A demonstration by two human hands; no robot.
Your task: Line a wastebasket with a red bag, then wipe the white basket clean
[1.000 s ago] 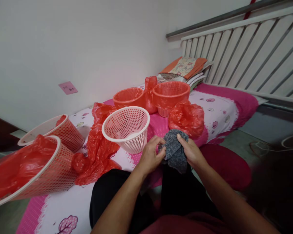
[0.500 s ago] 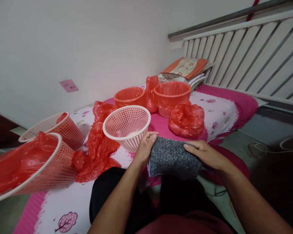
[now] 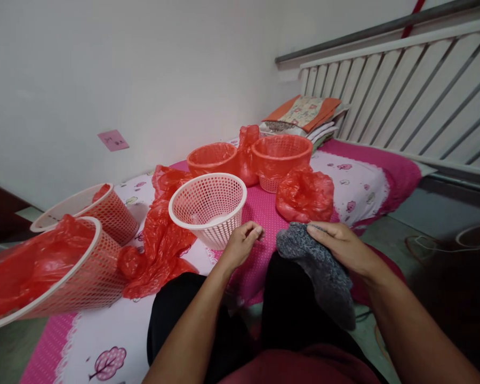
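A dark grey speckled cloth (image 3: 318, 264) hangs from my right hand (image 3: 340, 245), bunched at the top and drooping over my right knee. My right thumb lies on its upper edge with the fingers behind it. Away from the cloth, my left hand (image 3: 242, 245) is held with its fingers curled in, and nothing shows in them. Close beside the left hand stands a pale pink perforated plastic basket (image 3: 208, 205), upright, with no red bag lining it.
Two baskets lined with red plastic stand behind: one basket (image 3: 212, 154) and another basket (image 3: 282, 152). A crumpled red bag (image 3: 306, 194) lies right of them. Red plastic film (image 3: 160, 256) spreads at left, beside two tilted baskets. Folded textiles (image 3: 304, 114) lie near the radiator (image 3: 384, 90).
My left hand has let go of the cloth. The cloth, stretched between both hands before, now hangs bunched from my right hand. The baskets have not moved.
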